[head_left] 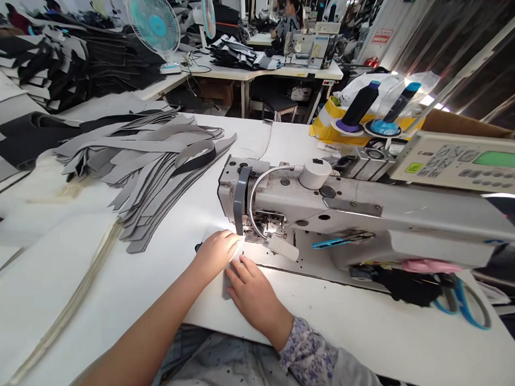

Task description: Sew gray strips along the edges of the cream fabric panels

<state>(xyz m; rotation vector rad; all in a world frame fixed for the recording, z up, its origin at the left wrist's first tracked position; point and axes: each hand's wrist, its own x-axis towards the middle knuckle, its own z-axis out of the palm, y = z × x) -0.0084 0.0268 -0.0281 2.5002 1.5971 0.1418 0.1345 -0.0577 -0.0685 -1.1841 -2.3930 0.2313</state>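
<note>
A sewing machine (300, 195) stands in front of me, its lamp lighting the needle area. My left hand (214, 254) is just left of the presser foot, fingers together and closed on a pale fabric piece (237, 251). Below it, my right hand (253, 290) lies flat with its fingers stretched out, pressing on a grey fabric strip (226, 286). Whether the pale piece and the grey strip are one workpiece I cannot tell. The fingers hide most of the fabric, and the needle tip is hidden too.
A heap of grey strips (156, 177) and pale fabric (58, 264) lie on the left. Blue tweezers (332, 242) rest on the machine bed; blue-handled scissors (466, 304) lie at right. Thread cones (359, 106), a control panel (467, 165) and a fan (154, 20) stand behind.
</note>
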